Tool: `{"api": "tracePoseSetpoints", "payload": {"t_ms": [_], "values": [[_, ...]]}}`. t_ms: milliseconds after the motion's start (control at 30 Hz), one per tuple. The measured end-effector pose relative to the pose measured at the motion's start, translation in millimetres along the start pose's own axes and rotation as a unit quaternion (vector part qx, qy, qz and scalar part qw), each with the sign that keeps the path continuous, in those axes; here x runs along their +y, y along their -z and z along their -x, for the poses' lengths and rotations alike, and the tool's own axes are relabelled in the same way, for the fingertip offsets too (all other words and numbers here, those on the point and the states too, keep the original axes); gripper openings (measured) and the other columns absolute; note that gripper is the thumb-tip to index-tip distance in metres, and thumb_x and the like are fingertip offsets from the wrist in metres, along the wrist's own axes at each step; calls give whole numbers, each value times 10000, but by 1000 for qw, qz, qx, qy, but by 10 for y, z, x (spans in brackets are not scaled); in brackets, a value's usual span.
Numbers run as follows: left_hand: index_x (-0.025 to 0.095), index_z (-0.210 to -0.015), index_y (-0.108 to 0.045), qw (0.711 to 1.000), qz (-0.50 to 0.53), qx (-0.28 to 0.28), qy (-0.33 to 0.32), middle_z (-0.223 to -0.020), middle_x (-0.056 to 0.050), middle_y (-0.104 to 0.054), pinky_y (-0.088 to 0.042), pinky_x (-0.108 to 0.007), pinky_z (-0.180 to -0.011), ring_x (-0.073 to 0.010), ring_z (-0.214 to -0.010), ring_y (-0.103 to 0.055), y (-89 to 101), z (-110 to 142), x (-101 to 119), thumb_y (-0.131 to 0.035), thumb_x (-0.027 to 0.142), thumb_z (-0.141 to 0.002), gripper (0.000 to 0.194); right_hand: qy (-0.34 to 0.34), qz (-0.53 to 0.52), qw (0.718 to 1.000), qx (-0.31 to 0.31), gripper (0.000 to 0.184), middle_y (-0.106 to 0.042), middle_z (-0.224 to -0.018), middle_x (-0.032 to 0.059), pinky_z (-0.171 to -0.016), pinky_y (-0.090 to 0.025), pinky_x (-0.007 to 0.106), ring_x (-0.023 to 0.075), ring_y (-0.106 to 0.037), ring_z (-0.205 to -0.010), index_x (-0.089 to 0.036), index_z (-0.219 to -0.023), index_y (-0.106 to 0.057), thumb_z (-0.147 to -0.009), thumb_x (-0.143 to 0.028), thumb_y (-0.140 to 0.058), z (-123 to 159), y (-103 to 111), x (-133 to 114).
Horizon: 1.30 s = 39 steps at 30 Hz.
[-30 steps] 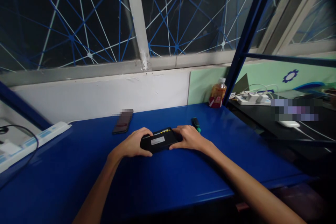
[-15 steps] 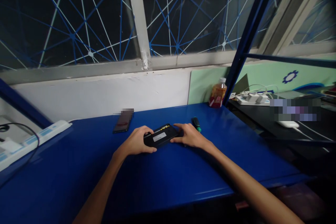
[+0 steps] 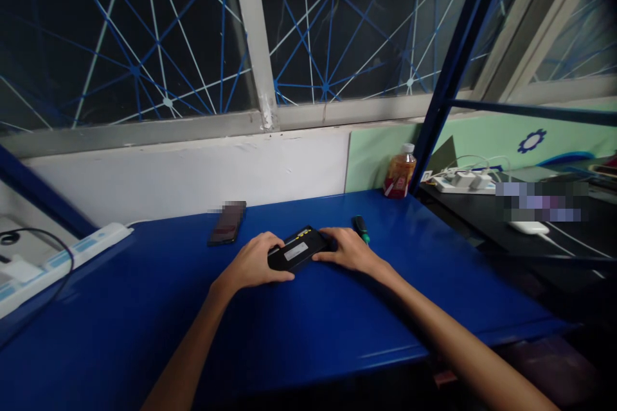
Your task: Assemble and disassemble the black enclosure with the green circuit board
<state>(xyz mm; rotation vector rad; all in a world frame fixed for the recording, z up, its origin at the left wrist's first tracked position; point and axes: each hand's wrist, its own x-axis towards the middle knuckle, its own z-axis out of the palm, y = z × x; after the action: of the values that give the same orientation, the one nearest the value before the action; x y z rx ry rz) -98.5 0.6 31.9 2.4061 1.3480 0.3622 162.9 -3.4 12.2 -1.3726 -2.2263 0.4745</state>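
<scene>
A flat black rectangular device (image 3: 304,257) with a white label and a row of yellow marks lies between my two hands, low over the blue table (image 3: 328,327). I cannot make out its exact kind. My left hand (image 3: 255,261) is closed around its left end, thumb along the near edge and fingers at the far edge. At the right end, my right hand (image 3: 348,249) holds it with thumb and fingers. Just beyond my right hand lies a short black and green tool (image 3: 360,229), perhaps a screwdriver. A dark phone (image 3: 227,225) lies behind my left hand.
A bottle of reddish drink (image 3: 400,172) stands in the back right corner by a blue metal post (image 3: 436,99). Along the left runs a white power strip (image 3: 62,263) with a black cable. Past the right edge, a dark desk (image 3: 463,212) carries another power strip and chargers.
The black device has shifted very slightly to the right, and my left hand with it. Both hands keep their hold; the things around them look the same.
</scene>
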Motion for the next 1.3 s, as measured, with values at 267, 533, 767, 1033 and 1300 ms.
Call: {"api": "tracePoseSetpoints", "payload": {"t_ms": [267, 533, 767, 1033, 1300], "values": [[235, -972, -647, 1000, 6, 6, 3, -1065, -62, -601, -458, -400, -813, -283, -952, -581, -12, 5, 16, -715, 617, -576, 555, -15, 9, 999, 28, 570, -722, -939, 90, -695, -485, 322, 249, -665, -841, -189, -1106, -669, -702, -590, -693, -4, -13, 35], [206, -804, -656, 998, -50, 37, 31, -787, -51, -621, -419, -371, -652, -246, -734, -581, -56, 6, 176, -656, 691, -608, 524, -146, -184, 972, 2, 578, -639, -497, 19, -387, -430, 244, 162, -582, -369, -104, -1192, -577, -903, -581, -425, 10, -174, -117], [248, -1217, -605, 996, 73, -17, -43, -1013, -55, -675, -458, -381, -829, -246, -922, -612, 55, 24, 73, -703, 584, -656, 662, -131, -169, 976, 52, 508, -692, -633, 53, -403, -445, 244, 147, -590, -398, -65, -1217, -566, -881, -444, -538, -7, -179, -113], [216, -1479, -231, 993, -46, -103, -27, -1534, -120, -257, -192, -543, -1113, -358, -1389, -239, 32, 49, 7, -693, 702, -531, 1161, -142, -207, 967, -42, 620, -609, -476, -2, -325, -408, 218, 155, -566, -349, -101, -1288, -512, -849, -536, -556, 63, -194, -133], [128, -1505, -47, 990, -82, -114, -24, -1553, -175, -139, -118, -585, -1122, -390, -1416, -136, -91, 72, 128, -659, 742, -505, 1324, -182, -358, 914, -57, 791, -623, -471, -5, -402, -492, 239, 168, -612, -386, -39, -1367, -420, -779, -501, -679, 34, -299, -5]]}}
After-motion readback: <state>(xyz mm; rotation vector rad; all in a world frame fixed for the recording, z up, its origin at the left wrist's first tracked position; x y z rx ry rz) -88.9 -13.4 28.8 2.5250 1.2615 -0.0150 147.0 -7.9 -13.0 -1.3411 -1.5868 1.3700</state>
